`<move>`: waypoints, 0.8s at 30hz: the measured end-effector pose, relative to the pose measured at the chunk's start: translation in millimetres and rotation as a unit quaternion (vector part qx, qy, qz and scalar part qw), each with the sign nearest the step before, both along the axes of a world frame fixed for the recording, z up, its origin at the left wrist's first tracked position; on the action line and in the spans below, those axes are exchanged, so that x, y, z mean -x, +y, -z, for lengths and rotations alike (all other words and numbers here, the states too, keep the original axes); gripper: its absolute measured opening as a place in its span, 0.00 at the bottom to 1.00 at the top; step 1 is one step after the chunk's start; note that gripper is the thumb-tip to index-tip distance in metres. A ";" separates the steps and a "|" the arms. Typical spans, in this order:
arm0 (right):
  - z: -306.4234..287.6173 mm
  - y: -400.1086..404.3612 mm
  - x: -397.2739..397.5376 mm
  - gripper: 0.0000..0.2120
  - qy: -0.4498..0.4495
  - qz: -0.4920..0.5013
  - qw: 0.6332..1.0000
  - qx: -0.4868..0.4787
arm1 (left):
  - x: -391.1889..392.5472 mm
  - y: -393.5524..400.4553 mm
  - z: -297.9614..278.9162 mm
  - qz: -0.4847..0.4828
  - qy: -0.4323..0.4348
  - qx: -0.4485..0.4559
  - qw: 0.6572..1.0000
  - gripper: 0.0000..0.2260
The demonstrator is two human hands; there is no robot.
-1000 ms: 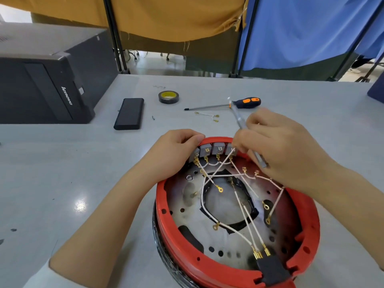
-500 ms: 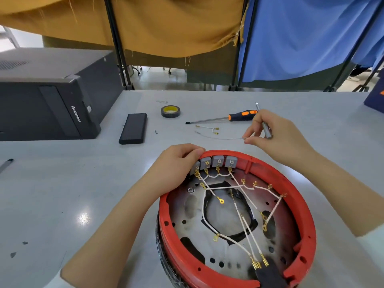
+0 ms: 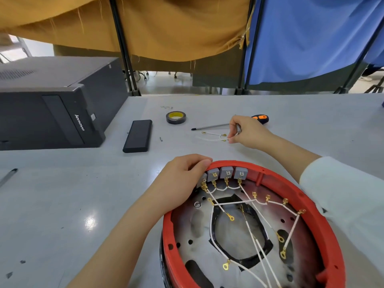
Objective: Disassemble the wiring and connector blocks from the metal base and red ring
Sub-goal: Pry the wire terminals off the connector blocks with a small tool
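The red ring (image 3: pixel 291 179) sits around the metal base (image 3: pixel 187 225) at the near right of the table. Several grey connector blocks (image 3: pixel 226 172) stand along its far inner edge. White wires with gold terminals (image 3: pixel 251 235) cross the base. My left hand (image 3: pixel 182 179) grips the ring's far left rim, beside the blocks. My right hand (image 3: pixel 249 132) is on the table beyond the ring. It pinches one end of a loose white wire (image 3: pixel 212 139) and also holds a slim metal tool. A second loose wire (image 3: pixel 214 133) lies just behind it.
An orange-handled screwdriver (image 3: pixel 209 127) lies behind my right hand. Farther left are a tape roll (image 3: pixel 176 117), a small screw (image 3: pixel 161 139) and a black slab (image 3: pixel 138 138). A black computer case (image 3: pixel 52 100) fills the far left. A pen (image 3: pixel 8 175) lies at the left edge.
My right hand pulled a white wire out of the ring and carried it away to the table, beside the other loose wire. My left hand stayed on the rim.
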State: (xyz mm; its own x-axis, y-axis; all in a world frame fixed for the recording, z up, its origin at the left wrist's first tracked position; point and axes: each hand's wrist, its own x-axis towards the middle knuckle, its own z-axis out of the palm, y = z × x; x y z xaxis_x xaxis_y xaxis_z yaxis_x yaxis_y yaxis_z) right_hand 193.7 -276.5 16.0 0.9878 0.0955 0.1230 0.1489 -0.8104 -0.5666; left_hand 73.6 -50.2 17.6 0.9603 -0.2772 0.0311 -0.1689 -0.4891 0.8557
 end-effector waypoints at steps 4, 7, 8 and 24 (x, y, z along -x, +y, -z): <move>5.2 -1.0 -5.7 0.12 0.000 0.002 1.000 0.021 | 0.2 0.4 0.5 0.004 0.000 0.002 1.000 0.11; 0.6 -2.4 1.4 0.09 -0.011 0.014 0.999 0.027 | 0.3 0.5 0.9 0.004 0.001 0.004 1.000 0.11; -2.8 -1.4 6.8 0.09 -0.022 0.016 0.999 0.022 | 0.4 0.3 0.6 0.004 0.000 0.004 1.000 0.11; -23.5 24.9 129.8 0.09 -0.008 -0.108 0.972 -0.207 | 7.7 13.7 -12.5 0.041 0.021 -0.126 0.991 0.14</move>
